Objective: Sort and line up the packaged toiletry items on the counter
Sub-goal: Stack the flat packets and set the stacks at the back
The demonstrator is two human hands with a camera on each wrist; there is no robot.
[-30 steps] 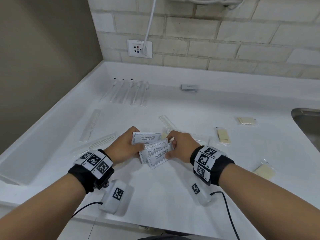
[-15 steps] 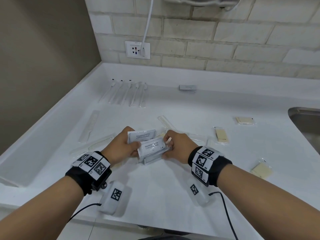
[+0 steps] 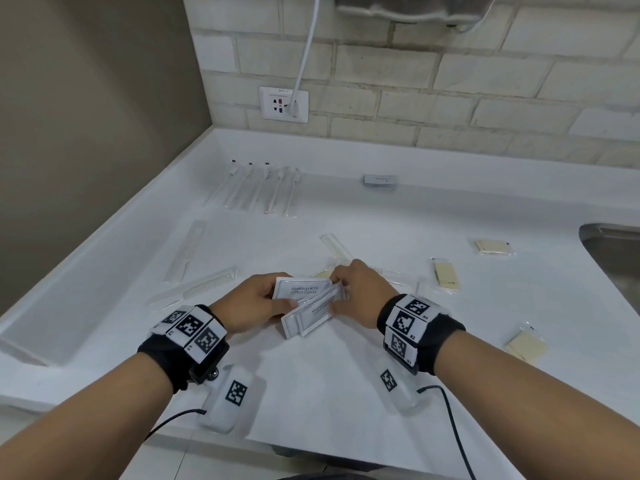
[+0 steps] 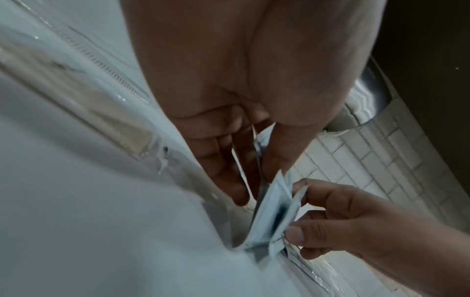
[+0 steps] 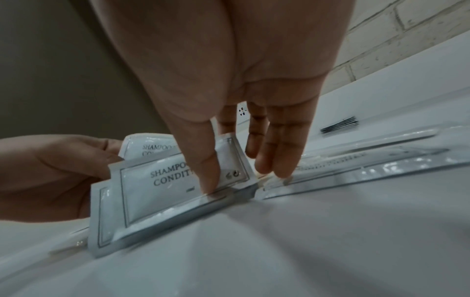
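Three white shampoo sachets [image 3: 304, 303] [image 5: 162, 188] [image 4: 272, 217] are fanned together, standing on edge on the white counter [image 3: 329, 382]. My left hand [image 3: 256, 299] pinches their left ends, thumb on top. My right hand [image 3: 356, 292] pinches their right ends between thumb [image 5: 206, 166] and forefinger. Both hands meet over the counter's front middle. Packaged toothbrushes [image 3: 259, 188] lie in a row at the back left. A small stack of grey sachets [image 3: 379, 181] sits at the back middle. Wrapped combs [image 3: 197, 285] lie left, yellow soap packets [image 3: 446, 277] lie right.
A steel sink [image 3: 613, 251] cuts into the counter at the far right. A wall socket [image 3: 284, 103] with a white cable sits on the brick wall behind. A raised rim runs along the counter's left side.
The sachets lay spread flat a second ago; both hands have gathered them closer and tipped them up on edge, slightly fanned.
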